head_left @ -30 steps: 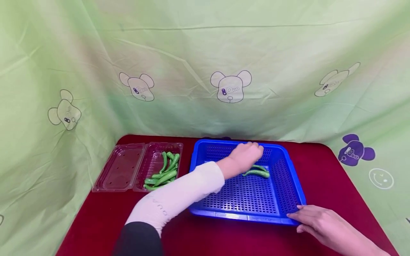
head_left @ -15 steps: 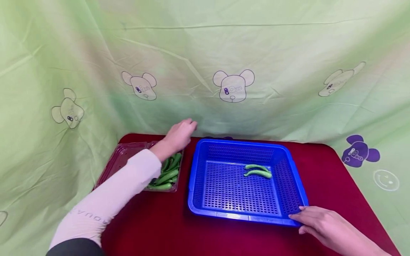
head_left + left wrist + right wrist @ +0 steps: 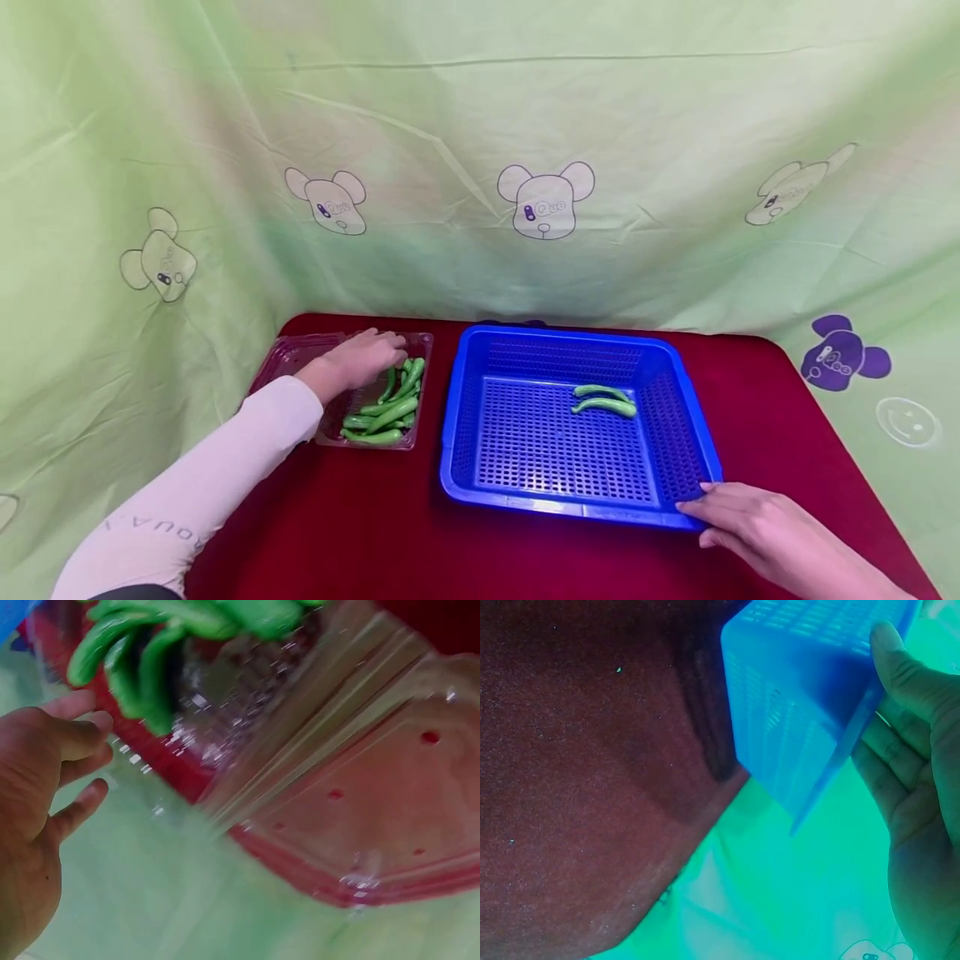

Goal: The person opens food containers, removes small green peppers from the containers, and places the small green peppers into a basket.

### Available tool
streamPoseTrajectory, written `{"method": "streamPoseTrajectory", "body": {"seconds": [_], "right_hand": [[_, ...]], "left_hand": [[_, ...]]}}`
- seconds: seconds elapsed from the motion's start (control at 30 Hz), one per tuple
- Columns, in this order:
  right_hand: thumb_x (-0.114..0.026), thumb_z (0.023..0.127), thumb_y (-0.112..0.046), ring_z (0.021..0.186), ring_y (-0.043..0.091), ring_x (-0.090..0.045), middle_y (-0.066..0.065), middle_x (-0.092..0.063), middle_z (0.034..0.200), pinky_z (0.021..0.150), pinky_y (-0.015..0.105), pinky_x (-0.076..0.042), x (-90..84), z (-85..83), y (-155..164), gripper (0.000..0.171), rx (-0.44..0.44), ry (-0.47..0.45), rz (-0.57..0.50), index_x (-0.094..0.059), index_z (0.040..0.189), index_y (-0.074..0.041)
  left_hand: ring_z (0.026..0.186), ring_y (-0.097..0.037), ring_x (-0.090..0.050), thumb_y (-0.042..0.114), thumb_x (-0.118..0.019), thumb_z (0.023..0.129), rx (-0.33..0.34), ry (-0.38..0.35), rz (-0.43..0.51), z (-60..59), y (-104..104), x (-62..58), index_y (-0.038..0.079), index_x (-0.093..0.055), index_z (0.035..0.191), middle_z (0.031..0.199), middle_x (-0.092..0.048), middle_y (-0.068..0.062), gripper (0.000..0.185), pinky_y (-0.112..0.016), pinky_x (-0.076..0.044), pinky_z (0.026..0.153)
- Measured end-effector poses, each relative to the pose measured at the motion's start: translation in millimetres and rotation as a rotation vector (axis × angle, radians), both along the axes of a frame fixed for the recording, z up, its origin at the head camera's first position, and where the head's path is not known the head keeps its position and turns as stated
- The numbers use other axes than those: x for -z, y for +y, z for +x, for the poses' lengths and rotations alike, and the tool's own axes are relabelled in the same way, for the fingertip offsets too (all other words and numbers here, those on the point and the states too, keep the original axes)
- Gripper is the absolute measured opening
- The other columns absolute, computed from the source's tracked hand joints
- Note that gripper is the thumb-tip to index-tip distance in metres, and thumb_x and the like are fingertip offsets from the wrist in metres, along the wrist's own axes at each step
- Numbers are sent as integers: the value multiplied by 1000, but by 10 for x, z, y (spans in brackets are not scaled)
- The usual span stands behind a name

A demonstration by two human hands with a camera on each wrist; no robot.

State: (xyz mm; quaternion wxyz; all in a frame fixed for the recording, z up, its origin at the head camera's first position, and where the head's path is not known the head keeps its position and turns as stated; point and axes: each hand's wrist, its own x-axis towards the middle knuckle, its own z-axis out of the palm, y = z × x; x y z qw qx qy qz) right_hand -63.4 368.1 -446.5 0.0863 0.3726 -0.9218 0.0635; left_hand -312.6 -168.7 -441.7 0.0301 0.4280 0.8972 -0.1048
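In the head view my left hand [image 3: 366, 357] hovers over the back of a clear plastic clamshell box [image 3: 322, 437]. Its fingers are loosely bent and hold nothing; the left wrist view shows them spread beside the box, near the green vegetables [image 3: 154, 675]. Several of these slender, curved, pepper-like vegetables [image 3: 393, 412] lie piled in the box. Two more pepper-like vegetables [image 3: 606, 406] rest in a blue perforated plastic basket [image 3: 525, 503], toward the back right. My right hand [image 3: 757, 521] grips the basket's front right corner, with thumb and fingers on either side of the rim [image 3: 840, 761].
The box's transparent lid [image 3: 288, 358] lies folded back to the left, partly behind the left forearm. Box and basket stand side by side on a dark red tablecloth [image 3: 480, 558]. A green curtain [image 3: 420, 125] with bear-like prints hangs behind and at both sides.
My left hand has come out of the basket and moved left to above the clear box. The two vegetables in the basket have come into full view. My right hand has stayed at the basket's corner.
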Motion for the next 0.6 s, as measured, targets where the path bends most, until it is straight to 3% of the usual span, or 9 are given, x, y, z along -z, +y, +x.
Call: {"method": "streamPoseTrajectory", "body": {"seconds": [0.23,0.47,0.6], "right_hand": [[-78,86,-42,95,17,-73,-20,-72,97,92,-5,-38,-14,-9,-16,28,-13,11,-16,-77,109,-26],[-79,86,-40,96,16,-73,-20,-73,98,93,-5,-38,-16,4,-11,28,-17,7,-27,-77,109,-25],[-76,87,-43,96,17,-73,-21,-73,98,93,-4,-38,-13,7,-19,28,-19,19,-28,-77,109,-25]], "left_hand": [[134,-44,-56,-13,-61,88,18,-10,-22,40,-22,277,9,-72,111,140,-62,-20,33,-61,-43,112],[132,-43,-57,-15,-64,83,32,32,5,20,-43,402,8,-71,102,135,-64,-19,31,-58,-45,112],[122,-36,-63,-15,-60,84,67,62,53,2,-96,453,7,-69,100,128,-67,-14,29,-51,-54,101]]}}
